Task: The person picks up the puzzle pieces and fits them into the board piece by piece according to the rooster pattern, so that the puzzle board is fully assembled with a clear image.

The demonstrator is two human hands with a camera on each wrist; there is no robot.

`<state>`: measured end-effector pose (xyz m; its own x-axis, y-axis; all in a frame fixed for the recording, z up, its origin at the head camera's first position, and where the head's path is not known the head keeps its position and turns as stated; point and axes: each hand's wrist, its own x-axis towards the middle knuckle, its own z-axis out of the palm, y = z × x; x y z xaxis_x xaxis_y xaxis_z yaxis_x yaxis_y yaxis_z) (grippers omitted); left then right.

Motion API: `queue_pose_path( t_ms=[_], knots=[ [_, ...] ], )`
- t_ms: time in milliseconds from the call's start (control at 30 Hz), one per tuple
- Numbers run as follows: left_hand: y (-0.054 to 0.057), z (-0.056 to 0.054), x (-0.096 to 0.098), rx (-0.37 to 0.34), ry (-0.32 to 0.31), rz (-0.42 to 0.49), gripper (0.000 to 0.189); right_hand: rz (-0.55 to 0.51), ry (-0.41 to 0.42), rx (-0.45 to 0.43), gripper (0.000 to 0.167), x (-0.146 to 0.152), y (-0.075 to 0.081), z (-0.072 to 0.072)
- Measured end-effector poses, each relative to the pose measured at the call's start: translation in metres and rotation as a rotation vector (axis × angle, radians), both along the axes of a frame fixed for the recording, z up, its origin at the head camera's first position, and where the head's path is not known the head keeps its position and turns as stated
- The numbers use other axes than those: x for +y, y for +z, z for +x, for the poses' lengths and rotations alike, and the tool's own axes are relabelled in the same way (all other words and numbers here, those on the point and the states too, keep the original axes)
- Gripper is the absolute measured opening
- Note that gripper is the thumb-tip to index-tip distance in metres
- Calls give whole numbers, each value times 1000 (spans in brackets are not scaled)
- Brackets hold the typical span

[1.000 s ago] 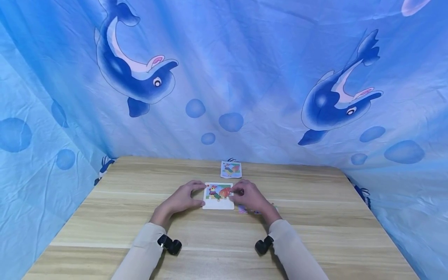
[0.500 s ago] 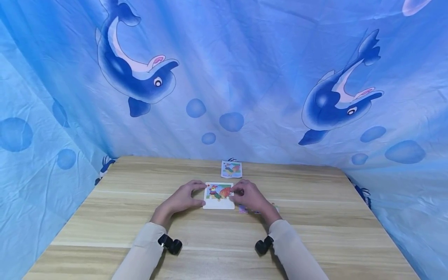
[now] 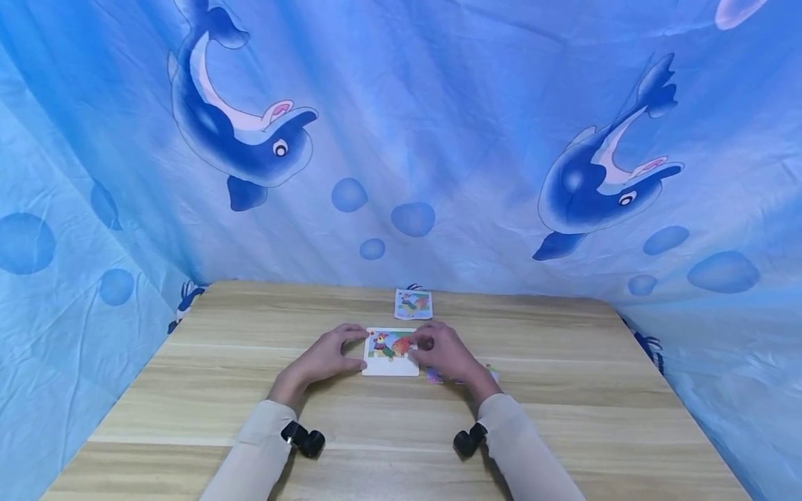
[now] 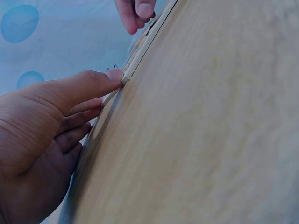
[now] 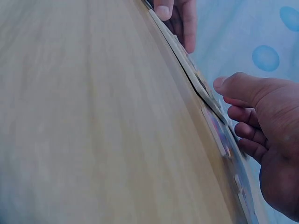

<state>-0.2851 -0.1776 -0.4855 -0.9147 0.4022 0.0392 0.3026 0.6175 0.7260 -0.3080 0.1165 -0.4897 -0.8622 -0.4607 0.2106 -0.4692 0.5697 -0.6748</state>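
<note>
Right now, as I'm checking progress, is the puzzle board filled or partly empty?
Partly empty: in the head view, picture pieces cover the upper part of the puzzle board, while its lower part is bare white.

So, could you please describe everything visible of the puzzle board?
The puzzle board, thin, rectangular, white-rimmed and seemingly cardboard, lies on the table. Its far part shows a colourful bird; its near part is plain white. The left hand holds its left edge; the right hand overlaps its right edge, contact unclear.
</note>
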Motion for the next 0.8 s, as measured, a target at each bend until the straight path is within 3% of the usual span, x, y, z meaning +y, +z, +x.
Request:
queue_pose_path(
  t_ms=[267,800],
  knots=[
    [-1,-1,-1,14,-10,-12,64,28,42,36,17,-11,-3,-5],
    [-2,-2,-2,-1,-9,2,65,60,45,27,17,-15,-1,-4]
  ],
)
